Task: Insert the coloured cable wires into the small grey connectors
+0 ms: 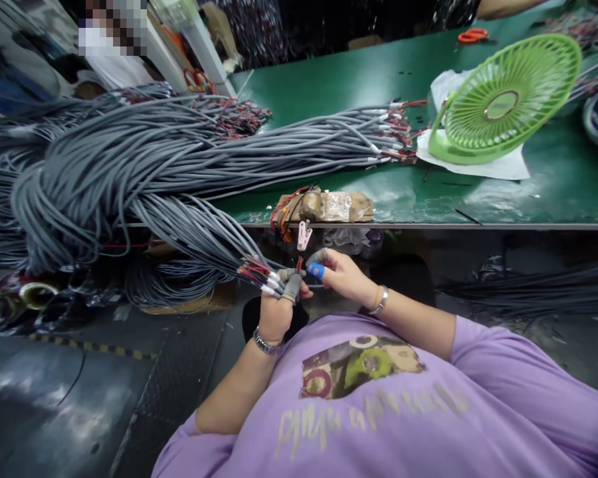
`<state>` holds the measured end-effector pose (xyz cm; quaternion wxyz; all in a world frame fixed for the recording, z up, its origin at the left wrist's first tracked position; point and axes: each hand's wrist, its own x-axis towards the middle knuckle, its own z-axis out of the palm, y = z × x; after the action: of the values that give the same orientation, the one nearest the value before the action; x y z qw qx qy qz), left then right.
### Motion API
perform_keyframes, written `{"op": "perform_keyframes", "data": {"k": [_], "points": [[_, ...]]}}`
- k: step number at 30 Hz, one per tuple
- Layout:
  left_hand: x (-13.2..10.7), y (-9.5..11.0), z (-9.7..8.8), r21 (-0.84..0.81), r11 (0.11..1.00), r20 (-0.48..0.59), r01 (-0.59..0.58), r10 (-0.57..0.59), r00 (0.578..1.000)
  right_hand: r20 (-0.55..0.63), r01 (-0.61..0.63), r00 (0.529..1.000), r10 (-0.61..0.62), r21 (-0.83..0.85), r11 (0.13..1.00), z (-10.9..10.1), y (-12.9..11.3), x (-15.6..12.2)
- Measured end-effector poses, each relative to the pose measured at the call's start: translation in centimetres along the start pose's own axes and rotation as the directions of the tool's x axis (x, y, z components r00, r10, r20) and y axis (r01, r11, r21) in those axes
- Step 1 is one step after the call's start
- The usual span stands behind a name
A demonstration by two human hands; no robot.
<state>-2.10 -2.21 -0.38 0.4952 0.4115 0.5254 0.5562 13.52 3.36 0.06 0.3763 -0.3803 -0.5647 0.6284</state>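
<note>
My left hand (279, 305), with grey finger cots and a wristwatch, is closed around the ends of several grey cables (219, 255) whose red and black wires stick out. My right hand (341, 273), wearing blue and grey finger cots and a bracelet, pinches a thin wire end close to the left fingers. Both hands sit just below the table edge, under a small taped fixture (323, 206) with red wires and a pink clip (303, 236).
A huge bundle of grey cables (129, 159) covers the left of the green table (553, 186). A green fan (505, 99) lies on white paper at the right. Orange scissors (472, 34) lie far back. Another person sits at the upper left.
</note>
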Motion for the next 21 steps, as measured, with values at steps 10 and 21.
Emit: {"op": "perform_keyframes", "data": {"k": [10,21], "points": [[0.2,0.7,-0.5,0.122,0.989,0.146,0.08,-0.098,0.984,0.157,-0.077,0.986,0.06,0.103,0.992,0.7,-0.9,1.1],[0.2,0.6,0.9,-0.141,0.987,-0.109,0.075,-0.09,0.99,0.009,-0.112,0.994,0.113,0.23,0.967,1.0,-0.6,0.5]]}}
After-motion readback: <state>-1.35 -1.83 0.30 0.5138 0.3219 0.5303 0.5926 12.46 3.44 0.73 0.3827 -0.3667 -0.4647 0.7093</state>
